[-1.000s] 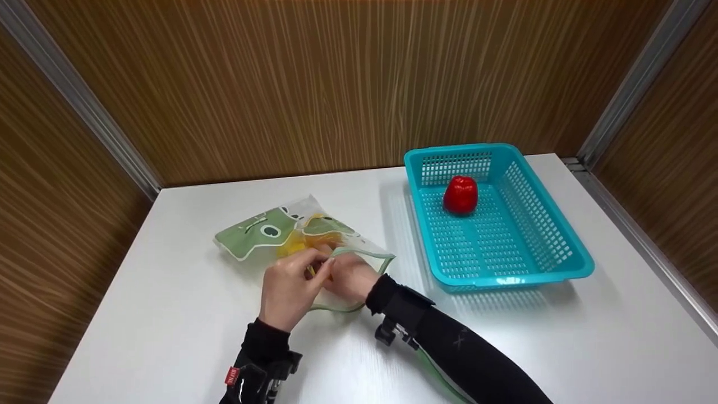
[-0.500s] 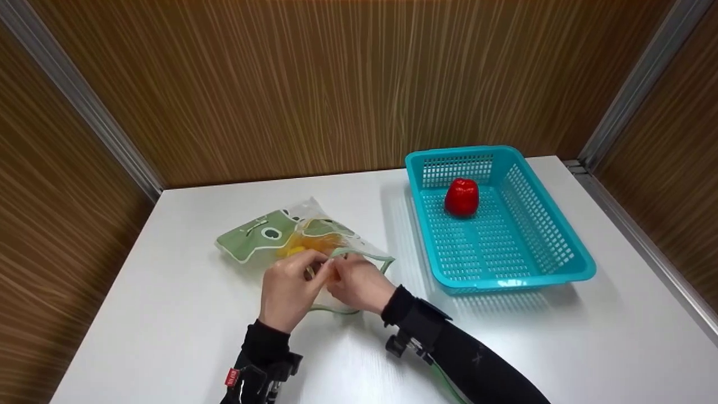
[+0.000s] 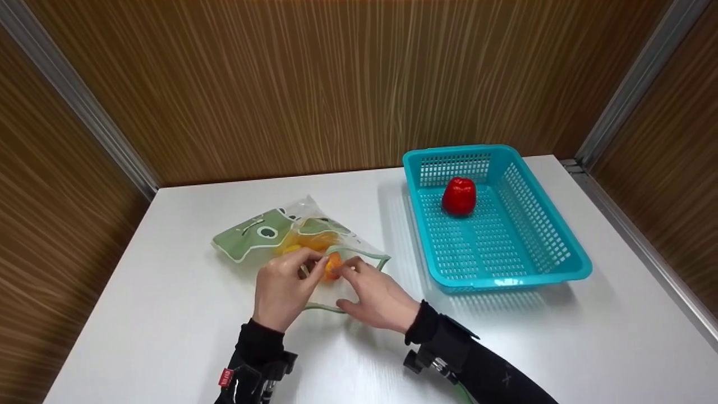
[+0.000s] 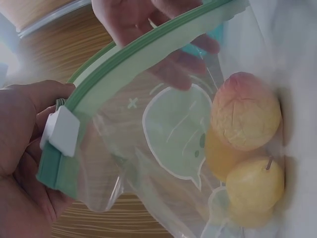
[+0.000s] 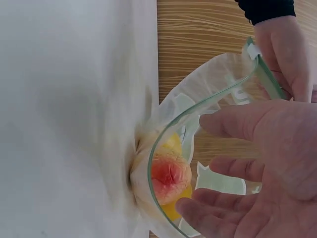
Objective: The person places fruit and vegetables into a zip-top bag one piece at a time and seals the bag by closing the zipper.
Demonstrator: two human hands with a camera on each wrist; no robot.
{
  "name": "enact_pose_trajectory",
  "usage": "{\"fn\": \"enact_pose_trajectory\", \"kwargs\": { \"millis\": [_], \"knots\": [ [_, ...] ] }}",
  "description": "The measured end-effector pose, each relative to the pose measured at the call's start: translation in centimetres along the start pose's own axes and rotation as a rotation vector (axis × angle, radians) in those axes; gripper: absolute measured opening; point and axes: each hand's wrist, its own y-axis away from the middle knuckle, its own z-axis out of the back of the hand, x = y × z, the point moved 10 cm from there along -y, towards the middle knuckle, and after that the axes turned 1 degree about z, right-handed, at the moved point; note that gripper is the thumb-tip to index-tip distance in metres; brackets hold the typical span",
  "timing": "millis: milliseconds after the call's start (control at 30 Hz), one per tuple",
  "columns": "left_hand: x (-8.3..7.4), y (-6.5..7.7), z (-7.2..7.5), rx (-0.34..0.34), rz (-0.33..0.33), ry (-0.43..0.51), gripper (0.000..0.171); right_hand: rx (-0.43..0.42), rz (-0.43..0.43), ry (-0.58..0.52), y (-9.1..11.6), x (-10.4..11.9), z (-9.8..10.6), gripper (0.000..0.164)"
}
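A clear zip bag (image 3: 247, 233) with a green print lies on the table, its green-edged mouth facing the right hand. My left hand (image 3: 280, 289) pinches the mouth's edge beside the white slider (image 4: 63, 131). At the mouth, my right hand (image 3: 381, 294) has its fingers spread and holds nothing; in the left wrist view some fingertips (image 4: 178, 77) show through the plastic. Inside the bag rest a pink-and-yellow peach (image 4: 246, 113) and a yellow fruit (image 4: 255, 186) with a short stem. Another orange-yellow shape behind them is partly hidden.
A turquoise slotted basket (image 3: 580, 268) stands on the right side of the white table (image 3: 168, 314). A red bell pepper (image 3: 459, 196) sits in its far left part. Wood-grain panels (image 3: 359, 84) enclose the back and sides.
My right hand has drawn back out of the bag toward the lower right, and its fingers have spread. Fruit now shows at the mouth. The left hand keeps its pinch.
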Motion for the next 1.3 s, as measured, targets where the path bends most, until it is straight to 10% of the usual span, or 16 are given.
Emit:
{"fn": "enact_pose_trajectory", "kwargs": {
  "millis": [800,1300],
  "knots": [
    [0.1,0.1,-0.3,0.02,0.026,0.006,0.005,-0.048,-0.01,-0.005,5.2,-2.4,7.8,0.044],
    [0.4,0.1,-0.5,0.021,0.028,0.014,0.006,0.008,-0.318,0.126,1.7,-15.3,17.7,0.074]
  ]
}}
